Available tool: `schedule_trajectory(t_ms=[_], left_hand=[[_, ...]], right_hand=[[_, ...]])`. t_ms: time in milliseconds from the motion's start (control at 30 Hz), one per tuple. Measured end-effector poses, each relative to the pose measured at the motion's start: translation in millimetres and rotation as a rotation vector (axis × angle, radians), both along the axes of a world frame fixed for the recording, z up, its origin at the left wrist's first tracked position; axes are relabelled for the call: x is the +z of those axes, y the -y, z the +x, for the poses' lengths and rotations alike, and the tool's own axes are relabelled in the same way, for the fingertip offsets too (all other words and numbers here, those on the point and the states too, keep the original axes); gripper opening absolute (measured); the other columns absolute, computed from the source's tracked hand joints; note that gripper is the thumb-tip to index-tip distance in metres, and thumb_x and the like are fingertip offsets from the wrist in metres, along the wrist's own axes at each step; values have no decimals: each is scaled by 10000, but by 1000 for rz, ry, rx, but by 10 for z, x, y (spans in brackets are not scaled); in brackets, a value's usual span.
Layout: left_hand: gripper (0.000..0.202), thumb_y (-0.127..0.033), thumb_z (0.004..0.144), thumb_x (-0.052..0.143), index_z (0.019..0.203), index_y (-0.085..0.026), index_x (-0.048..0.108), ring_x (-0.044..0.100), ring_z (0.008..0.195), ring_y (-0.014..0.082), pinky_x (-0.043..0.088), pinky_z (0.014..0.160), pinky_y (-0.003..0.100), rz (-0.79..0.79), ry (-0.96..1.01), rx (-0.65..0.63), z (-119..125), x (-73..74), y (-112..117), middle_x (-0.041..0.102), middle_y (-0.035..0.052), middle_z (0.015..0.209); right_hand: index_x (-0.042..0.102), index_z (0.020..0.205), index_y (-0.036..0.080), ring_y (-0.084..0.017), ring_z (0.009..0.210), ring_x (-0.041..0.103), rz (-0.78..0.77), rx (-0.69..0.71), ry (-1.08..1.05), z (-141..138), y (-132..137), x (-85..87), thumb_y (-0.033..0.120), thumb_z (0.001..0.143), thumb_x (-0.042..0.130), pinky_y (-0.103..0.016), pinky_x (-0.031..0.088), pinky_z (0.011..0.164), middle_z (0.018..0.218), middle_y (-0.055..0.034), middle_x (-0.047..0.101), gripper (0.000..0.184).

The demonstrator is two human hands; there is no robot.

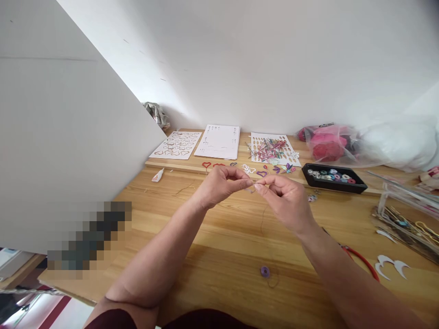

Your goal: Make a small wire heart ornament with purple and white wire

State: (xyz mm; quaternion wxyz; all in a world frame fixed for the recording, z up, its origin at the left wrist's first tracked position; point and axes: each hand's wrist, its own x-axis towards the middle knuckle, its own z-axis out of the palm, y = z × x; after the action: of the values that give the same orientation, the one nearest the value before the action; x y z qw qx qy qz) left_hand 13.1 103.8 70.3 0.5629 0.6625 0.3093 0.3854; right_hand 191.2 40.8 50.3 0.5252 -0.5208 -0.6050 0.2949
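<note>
My left hand (222,186) and my right hand (285,197) meet above the middle of the wooden table, thumb and forefinger pinched on each. Between their fingertips runs a thin brown thread (263,221), and its loose end hangs down below my right hand. Whether a finer piece is also caught in the pinch is too small to tell. Closer to me, a small purple spool (265,272) lies on the table with a bit of thread trailing from it. Just beyond my fingers are a purple heart-shaped outline (261,174) and some white looped pieces (248,169).
A black tray (334,178) of thread spools stands at right, near red-handled pliers (363,260), white crescent pieces (387,265) and a clear box (408,214). Behind are punched sheets (176,145), colourful flower pieces (270,150) and plastic bags (394,141). A small white bottle (158,175) lies left.
</note>
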Motion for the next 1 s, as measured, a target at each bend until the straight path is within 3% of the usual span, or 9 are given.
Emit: schedule_trajectory(t_ms=[200, 467, 633, 800, 1000], left_hand=[[248, -385, 736, 777, 743, -144, 722, 446, 547, 64, 314, 492, 209, -66, -107, -47, -59, -13, -35, 618, -1, 648], [320, -379, 672, 823, 753, -105, 678, 630, 655, 109, 308, 441, 163, -344, -25, -222, -95, -28, -111, 659, 56, 722], [356, -424, 712, 810, 752, -114, 640, 631, 662, 103, 383, 458, 146, -322, -45, -258, -105, -50, -105, 645, 47, 724], [414, -531, 777, 731, 843, -126, 687, 647, 712, 117, 459, 481, 156, -227, -110, -248, -107, -10, -63, 682, 67, 843], [391, -485, 713, 806, 765, -115, 694, 624, 632, 100, 507, 530, 176, -190, -161, -212, -102, -10, -71, 667, 42, 696]], right_hand=[[704, 784, 188, -71, 436, 238, 80, 31, 215, 29, 39, 94, 318, 870, 652, -250, 164, 432, 469, 81, 308, 164], [701, 797, 163, -65, 421, 231, 58, 86, 188, 94, 15, 135, 329, 867, 656, -249, 144, 421, 462, 91, 301, 185], [699, 793, 164, -65, 420, 237, 48, 103, 182, 110, 22, 152, 331, 873, 653, -246, 149, 417, 463, 90, 306, 190], [703, 787, 169, -64, 430, 243, 65, 111, 230, 135, 43, 149, 322, 884, 647, -243, 161, 418, 477, 83, 322, 189], [725, 802, 176, -66, 437, 234, 66, 112, 281, 110, 48, 135, 323, 880, 658, -243, 163, 423, 479, 81, 311, 180]])
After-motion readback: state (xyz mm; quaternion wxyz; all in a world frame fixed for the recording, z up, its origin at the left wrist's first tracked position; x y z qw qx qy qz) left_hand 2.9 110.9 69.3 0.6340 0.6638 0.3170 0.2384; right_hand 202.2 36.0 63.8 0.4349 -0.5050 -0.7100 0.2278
